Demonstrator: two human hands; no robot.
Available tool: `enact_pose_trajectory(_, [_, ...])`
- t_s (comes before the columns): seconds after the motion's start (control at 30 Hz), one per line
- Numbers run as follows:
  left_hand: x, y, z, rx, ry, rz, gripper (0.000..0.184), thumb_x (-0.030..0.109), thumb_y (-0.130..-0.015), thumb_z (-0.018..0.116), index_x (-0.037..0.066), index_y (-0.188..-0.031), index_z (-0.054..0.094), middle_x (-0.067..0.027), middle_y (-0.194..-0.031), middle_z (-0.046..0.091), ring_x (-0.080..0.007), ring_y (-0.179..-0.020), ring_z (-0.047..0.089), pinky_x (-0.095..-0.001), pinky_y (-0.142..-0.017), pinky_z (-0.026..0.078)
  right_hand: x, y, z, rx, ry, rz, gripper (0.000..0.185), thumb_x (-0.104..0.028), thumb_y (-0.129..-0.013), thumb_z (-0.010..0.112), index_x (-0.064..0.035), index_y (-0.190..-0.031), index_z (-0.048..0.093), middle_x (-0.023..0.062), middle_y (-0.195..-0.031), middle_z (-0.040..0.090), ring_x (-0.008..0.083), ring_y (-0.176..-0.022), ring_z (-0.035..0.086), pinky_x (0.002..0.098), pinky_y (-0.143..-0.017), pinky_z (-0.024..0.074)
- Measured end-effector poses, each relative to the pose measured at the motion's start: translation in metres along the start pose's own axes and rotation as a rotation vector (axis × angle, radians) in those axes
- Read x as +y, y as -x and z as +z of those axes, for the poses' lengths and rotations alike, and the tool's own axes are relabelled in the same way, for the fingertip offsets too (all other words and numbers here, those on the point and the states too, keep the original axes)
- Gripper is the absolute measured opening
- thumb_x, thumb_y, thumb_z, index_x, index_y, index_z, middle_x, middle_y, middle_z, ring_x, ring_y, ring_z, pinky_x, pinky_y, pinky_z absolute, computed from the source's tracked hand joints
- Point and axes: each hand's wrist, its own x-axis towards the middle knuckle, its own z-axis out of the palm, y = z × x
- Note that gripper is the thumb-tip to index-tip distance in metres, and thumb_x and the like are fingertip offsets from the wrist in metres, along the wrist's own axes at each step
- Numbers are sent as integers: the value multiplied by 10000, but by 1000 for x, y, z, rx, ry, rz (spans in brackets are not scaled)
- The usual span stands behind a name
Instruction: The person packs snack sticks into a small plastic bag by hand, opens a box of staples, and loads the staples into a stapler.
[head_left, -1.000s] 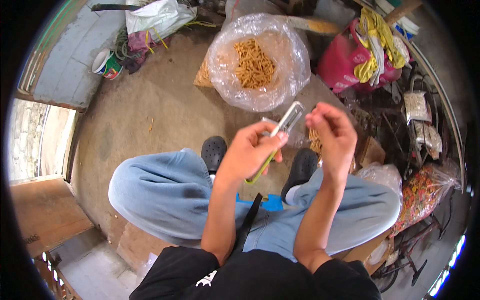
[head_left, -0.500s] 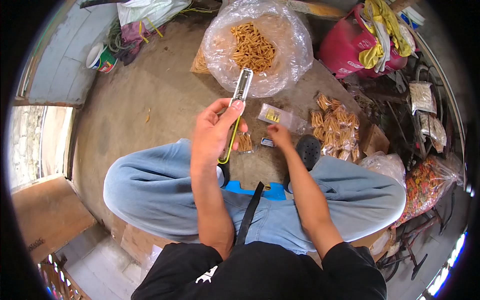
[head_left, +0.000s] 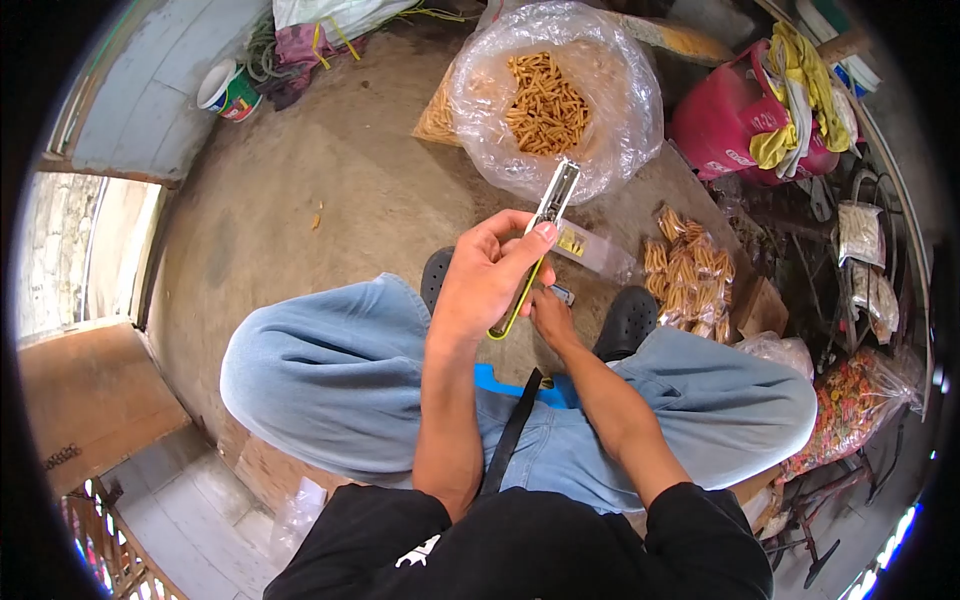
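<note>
A long stapler (head_left: 556, 196) with a green-edged handle is held in my left hand (head_left: 490, 270), its metal end pointing up and away. Lower and to the right, my right hand (head_left: 550, 312) reaches down near the floor, beside a small blue and white box (head_left: 564, 295); its fingertips are partly hidden behind my left hand, and what they hold, if anything, cannot be made out. Past the stapler lies a clear plastic packet with a yellow label (head_left: 592, 250). Beyond stands a large clear plastic bag (head_left: 620, 90) full of brown snack sticks (head_left: 545, 105).
Small filled packets (head_left: 690, 270) are piled right of my dark clog (head_left: 630, 318). A pink tub (head_left: 715, 115) with yellow cloths stands at the upper right. A bag of colourful packets (head_left: 855, 405) is at the right. A blue object (head_left: 562, 392) sits between my legs.
My right hand has come down from beside the stapler to the floor and moved closer under my left hand. My left hand still holds the stapler. The view has shifted.
</note>
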Motion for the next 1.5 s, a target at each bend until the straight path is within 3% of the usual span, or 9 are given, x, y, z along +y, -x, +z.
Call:
enact_pose_trajectory(0.2, [9,7,0,-40,-2,-40,244,245,-902,627,16,-971,581,-48,-639,598,-67,-478,508,-223,-396,383,25,-11,23,-6,-192,10,233,-148,-754,666,-39,-929,557,172,-872,628,392,-845,609,446,-740,506])
enact_pose_trajectory(0.3, [5,7,0,-45,3,-16,235,263,-899,628,41,-963,588,-42,-629,600,-62,-445,488,-214,-374,365,18,-17,10,103,-327,91,221,-128,-747,673,-20,-895,550,162,-813,653,301,-739,648,371,-685,528])
enact_pose_trajectory(0.37, [3,6,2,-39,3,6,226,281,-896,630,67,-957,596,-37,-619,602,-57,-410,466,-205,-351,344,-13,-26,-39,163,-816,475,192,-98,-772,680,-2,-866,542,139,-783,660,202,-689,659,299,-632,534])
enact_pose_trajectory(0.43, [2,6,3,-38,-1,12,223,278,-898,629,65,-957,599,-35,-621,600,-55,-426,475,-205,-358,355,-20,-42,-69,280,-1123,464,155,-64,-804,662,7,-854,534,113,-791,653,153,-707,656,258,-606,533])
enact_pose_trajectory(0.53, [1,6,7,-42,-35,2,222,273,-898,628,61,-957,602,-32,-621,595,-54,-438,483,-204,-364,362,-19,-58,-120,299,-1417,325,159,-46,-813,675,9,-886,545,115,-847,659,180,-757,663,262,-660,546])
enact_pose_trajectory(0.83, [-2,2,16,-102,-81,-59,239,272,-893,636,46,-961,601,-37,-629,590,-59,-424,470,-205,-366,349,-94,-2,-273,243,-1483,82,256,-36,-841,669,57,-1058,568,154,-1038,645,177,-975,624,228,-890,490])
enact_pose_trajectory(1.07, [0,5,23,-89,-128,-57,288,316,-880,651,42,-950,597,-20,-645,598,-54,-525,536,-210,-407,394,-133,29,-298,270,-1561,4,265,-24,-858,642,72,-1093,569,161,-1108,623,185,-1023,612,234,-876,488])
enact_pose_trajectory(1.23, [1,7,25,-115,-139,-63,299,329,-876,654,45,-951,598,-22,-641,598,-48,-505,521,-205,-406,389,-144,35,-296,517,-1162,-160,273,62,-807,662,17,-1071,610,120,-1096,637,150,-993,612,241,-821,507])
enact_pose_trajectory(1.5, [-3,6,27,-120,-111,-37,258,289,-890,641,45,-964,600,-32,-633,596,-55,-460,495,-206,-388,374,-150,36,-291,542,-1089,-227,217,84,-794,667,8,-995,637,90,-998,668,112,-885,618,246,-809,510])
